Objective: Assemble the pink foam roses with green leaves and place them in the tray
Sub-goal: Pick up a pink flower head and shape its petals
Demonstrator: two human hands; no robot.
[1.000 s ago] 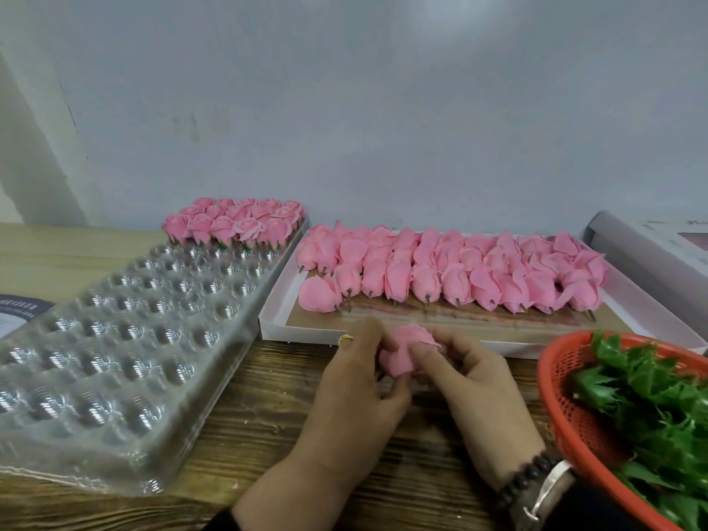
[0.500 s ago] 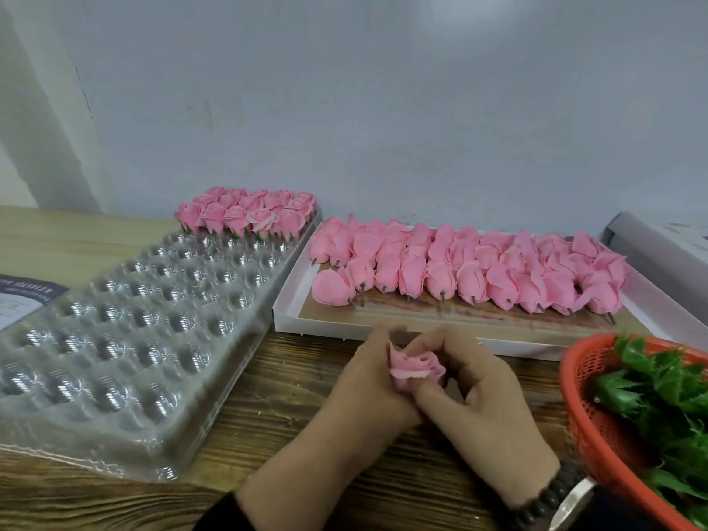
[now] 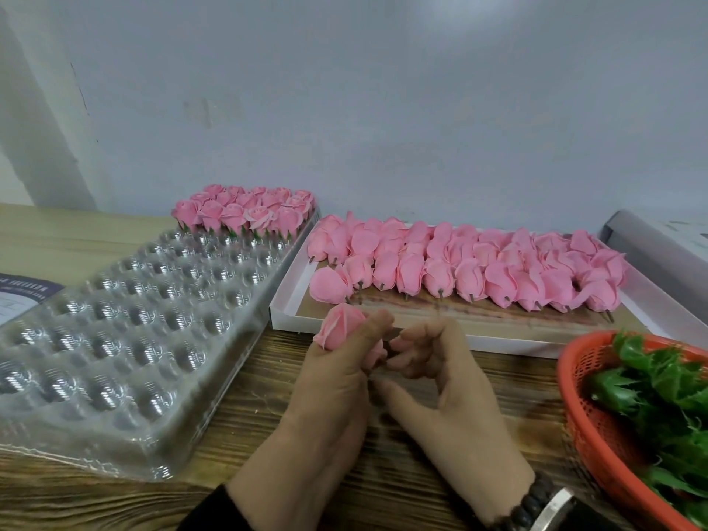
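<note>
My left hand [image 3: 337, 381] grips a pink foam rose [image 3: 341, 325] over the wooden table, the bloom pointing up and left. My right hand [image 3: 440, 381] sits close beside it, its fingertips touching the rose's lower end. A clear plastic tray [image 3: 126, 331] with many round cells lies at the left; finished roses with green leaves [image 3: 245, 212] fill its far rows. A white flat box [image 3: 494, 339] holds several rows of bare pink rose heads [image 3: 467, 262]. A red basket [image 3: 597, 427] at the right holds green leaves [image 3: 659, 392].
A grey wall stands close behind the table. A grey box edge [image 3: 651, 247] lies at the far right. A dark printed sheet [image 3: 23, 297] pokes out from under the tray's left side. Wooden tabletop [image 3: 237, 503] shows in front of the tray.
The rose has turned in my hands: its bloom now sticks out up and left past my left thumb. My right fingers have slid to its lower end. The view has shifted.
</note>
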